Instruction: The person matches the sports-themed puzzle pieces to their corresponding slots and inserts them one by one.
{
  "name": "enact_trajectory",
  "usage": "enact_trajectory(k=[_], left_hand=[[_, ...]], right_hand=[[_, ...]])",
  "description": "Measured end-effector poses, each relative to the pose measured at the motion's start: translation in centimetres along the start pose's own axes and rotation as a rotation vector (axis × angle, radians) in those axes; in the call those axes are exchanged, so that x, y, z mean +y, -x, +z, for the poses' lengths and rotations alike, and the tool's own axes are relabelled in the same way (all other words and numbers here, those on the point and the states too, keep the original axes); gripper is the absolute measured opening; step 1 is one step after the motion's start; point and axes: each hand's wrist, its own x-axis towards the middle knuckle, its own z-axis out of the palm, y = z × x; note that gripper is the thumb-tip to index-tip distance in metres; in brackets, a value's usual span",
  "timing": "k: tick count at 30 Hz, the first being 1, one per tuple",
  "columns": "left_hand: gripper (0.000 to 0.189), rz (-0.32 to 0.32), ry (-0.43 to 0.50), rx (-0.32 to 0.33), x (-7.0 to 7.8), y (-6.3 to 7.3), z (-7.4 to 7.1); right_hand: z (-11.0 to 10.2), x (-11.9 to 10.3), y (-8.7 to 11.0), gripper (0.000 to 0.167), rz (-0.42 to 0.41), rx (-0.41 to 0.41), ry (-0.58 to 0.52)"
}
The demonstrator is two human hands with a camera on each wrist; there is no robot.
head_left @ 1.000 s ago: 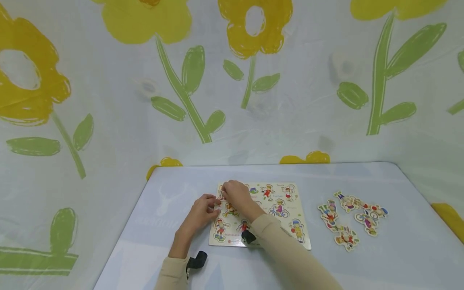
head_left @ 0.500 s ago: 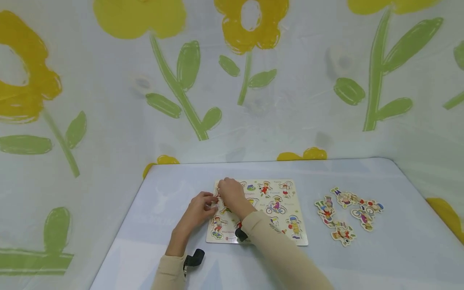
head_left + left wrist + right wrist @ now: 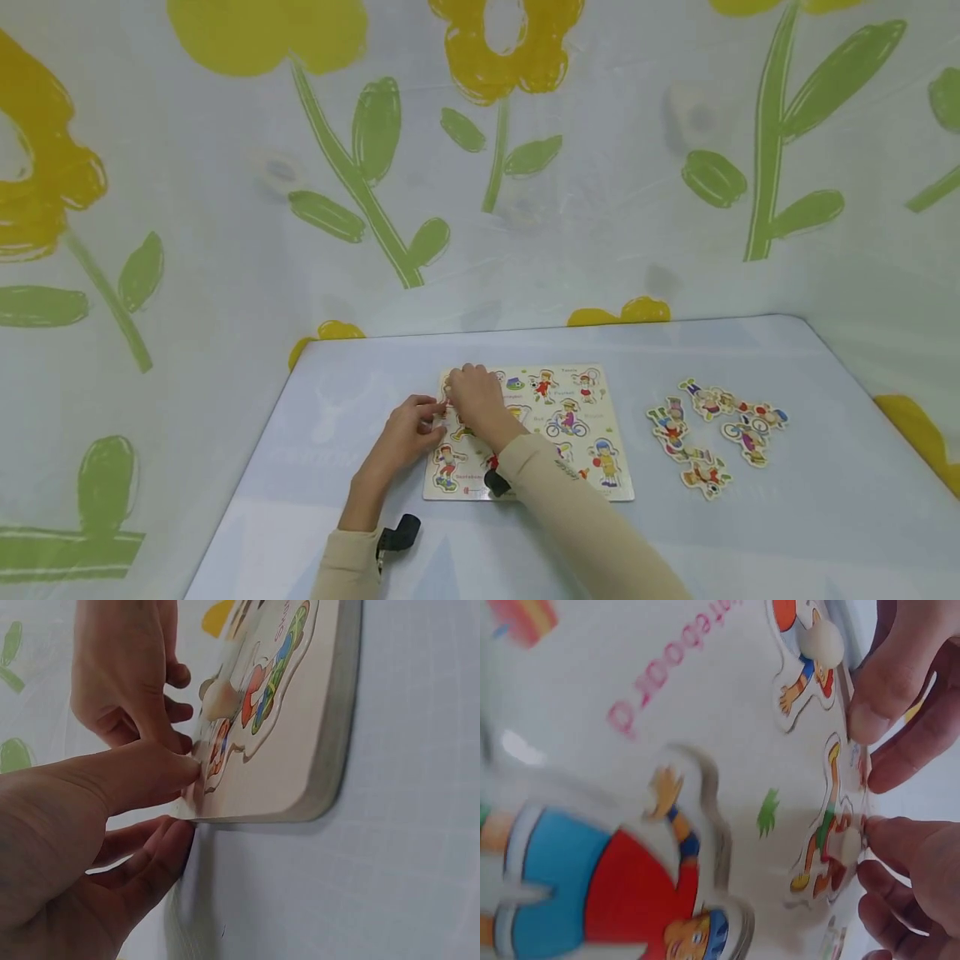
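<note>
A wooden knob puzzle board (image 3: 525, 492) printed with children at sports lies flat on the table. My left hand (image 3: 401, 437) is at its left edge; in the left wrist view the thumb (image 3: 176, 771) lies on the top face and the fingers are at the edge, gripping it. My right hand (image 3: 476, 400) reaches over the board's upper left, its fingers curled down, pinching a puzzle piece largely hidden by the hand. The skateboarder piece (image 3: 447, 467) sits at the lower left. A runner piece with a pale knob (image 3: 840, 841) lies close to the right fingertips.
Several loose wooden puzzle pieces (image 3: 671, 429) lie in a loose cluster on the table (image 3: 720, 533), right of the board. A white curtain with yellow flowers (image 3: 517, 250) stands behind and beside the table.
The head view shifts slightly. My right hand eases a little toward the board's left side, with its fingers staying curled at the upper left. My left hand keeps to the edge.
</note>
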Motion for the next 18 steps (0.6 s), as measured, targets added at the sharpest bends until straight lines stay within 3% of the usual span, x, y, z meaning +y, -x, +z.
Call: enact_trajectory(k=[10,15,18], left_hand=[[0.037,0.008,-0.014,0.003,0.0,0.2,0.0],[0.038,0.002,-0.006,0.001,-0.1,0.1,0.0],[0.038,0.006,0.002,-0.003,-0.1,0.0,0.0]], right_hand=[[0.0,1.5,0.3,0.025,-0.001,-0.007,-0.078],[-0.3,2.1,1.0,0.022,-0.071,-0.009,-0.042],[-0.8,3.1,1.8,0.018,-0.101,-0.005,-0.085]])
